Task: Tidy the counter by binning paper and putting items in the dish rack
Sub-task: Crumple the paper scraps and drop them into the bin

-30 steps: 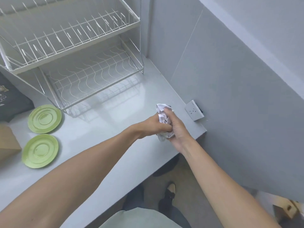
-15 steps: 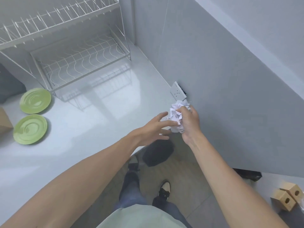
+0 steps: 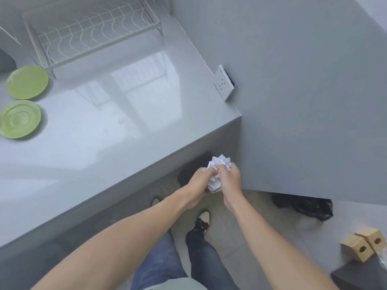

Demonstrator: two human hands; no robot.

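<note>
A crumpled ball of white paper is squeezed between both hands, off the counter and above the floor by the counter's right corner. My left hand grips it from the left and my right hand from the right. Just behind the hands a dark round shape sits low under the counter's edge; I cannot tell what it is. Two green plates lie flat on the grey counter at the left. The white wire dish rack stands at the back, its lower tier bare.
A grey wall panel rises to the right, with a white socket at the counter's end. A black plastic bag lies on the floor beyond the panel. Two small wooden blocks sit at the lower right. My feet stand below the counter edge.
Both hands carried the paper ball off the countertop, down past its front edge. My left hand, loose half a second ago, has closed on the ball again. The view tilted downward.
</note>
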